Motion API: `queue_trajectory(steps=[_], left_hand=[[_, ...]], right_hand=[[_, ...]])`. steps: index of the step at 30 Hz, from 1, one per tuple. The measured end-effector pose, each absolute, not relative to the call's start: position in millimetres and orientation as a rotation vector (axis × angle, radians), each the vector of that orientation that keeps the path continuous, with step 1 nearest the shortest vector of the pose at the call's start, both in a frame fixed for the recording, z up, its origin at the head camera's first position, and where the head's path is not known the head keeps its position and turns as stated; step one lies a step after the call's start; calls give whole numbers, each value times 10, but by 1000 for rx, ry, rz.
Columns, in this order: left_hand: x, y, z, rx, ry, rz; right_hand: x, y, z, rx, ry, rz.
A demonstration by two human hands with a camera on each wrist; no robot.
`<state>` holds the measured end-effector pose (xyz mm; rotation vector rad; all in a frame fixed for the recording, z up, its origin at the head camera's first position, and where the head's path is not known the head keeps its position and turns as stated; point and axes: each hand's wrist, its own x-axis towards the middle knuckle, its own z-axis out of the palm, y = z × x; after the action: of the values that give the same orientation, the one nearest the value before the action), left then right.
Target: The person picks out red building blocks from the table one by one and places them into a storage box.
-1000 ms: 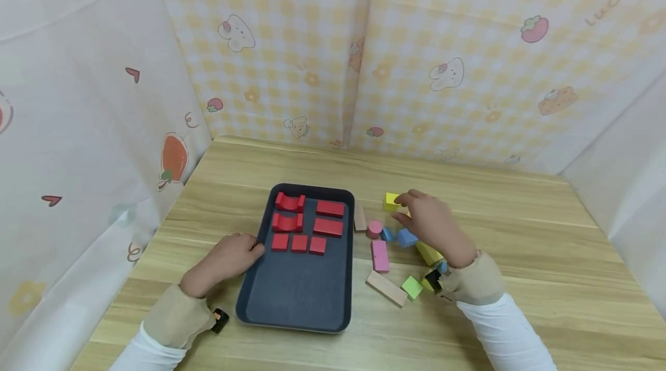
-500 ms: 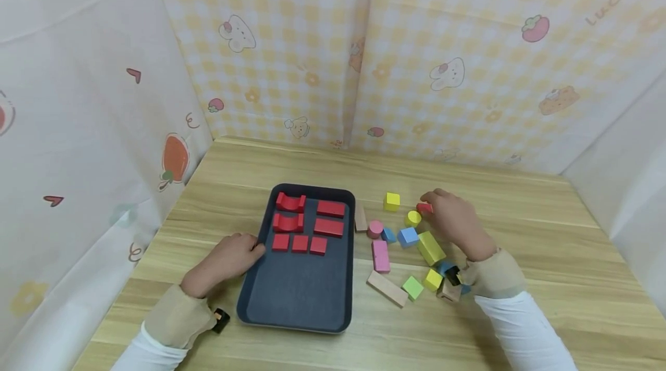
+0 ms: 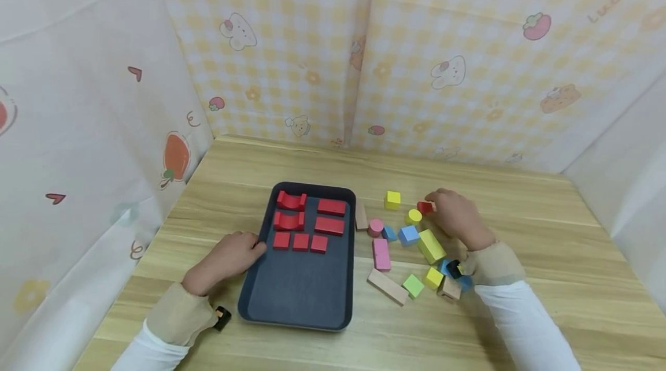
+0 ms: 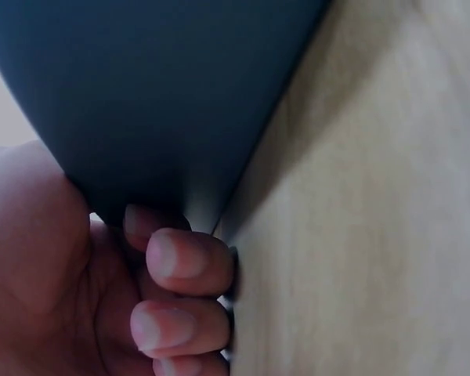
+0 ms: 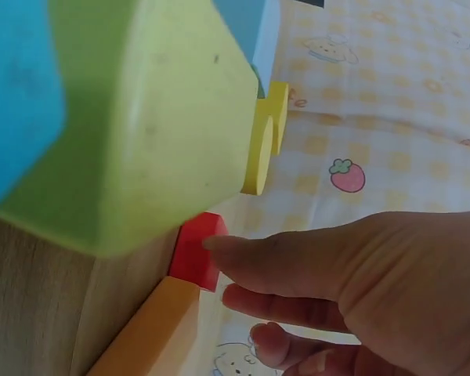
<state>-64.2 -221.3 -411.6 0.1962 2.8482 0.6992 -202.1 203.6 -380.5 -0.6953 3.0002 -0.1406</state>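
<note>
My left hand (image 3: 232, 258) holds the left rim of a dark tray (image 3: 296, 293), thumb over the edge; in the left wrist view its fingers (image 4: 184, 258) curl against the outer wall. Inside the tray lie red blocks in rows: two with curved cut-outs (image 3: 289, 221), two oblong ones (image 3: 329, 226) and three small squares (image 3: 300, 242). To the right, my right hand (image 3: 458, 215) pinches a red block (image 3: 424, 207) on the table, thumb tip on its face in the right wrist view. An orange block (image 5: 153, 329) lies beside that red block there.
Loose blocks spread right of the tray: a yellow cube (image 3: 392, 200), yellow cylinder (image 3: 413, 217), blue block (image 3: 408, 236), yellow-green block (image 3: 430, 246), pink block (image 3: 381, 254), green cube (image 3: 413, 285) and plain wooden strip (image 3: 387, 286). A patterned curtain (image 3: 312, 41) stands behind the table.
My right hand has moved right, from beside the yellow cube to the red block, which has turned slightly in the last half second. My left hand stays at the tray rim.
</note>
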Motion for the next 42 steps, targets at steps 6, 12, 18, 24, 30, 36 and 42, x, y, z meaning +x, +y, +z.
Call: queue_trajectory(steps=[6, 12, 18, 24, 30, 36, 42], left_hand=[[-664, -2208, -4125, 187, 2851, 687], [-656, -2209, -4135, 187, 2850, 694], [-653, -2212, -4143, 187, 2846, 694], [-651, -2214, -4132, 192, 2854, 683], [-644, -2214, -4147, 205, 2855, 687], [-648, -2220, -4156, 203, 2855, 692], [-643, -2222, -4144, 201, 2850, 695]], right_hand=[[-2067, 2035, -3818, -739, 2943, -172], [-2092, 2015, -3832, -726, 2922, -165], [-2123, 2030, -3855, -718, 2899, -166], [-2130, 2050, -3843, -679, 2870, -203], [-2113, 2062, -3775, -642, 2872, -230], [-2045, 2001, -3636, -729, 2943, -222], [-1912, 1789, -3478, -825, 2992, -164]])
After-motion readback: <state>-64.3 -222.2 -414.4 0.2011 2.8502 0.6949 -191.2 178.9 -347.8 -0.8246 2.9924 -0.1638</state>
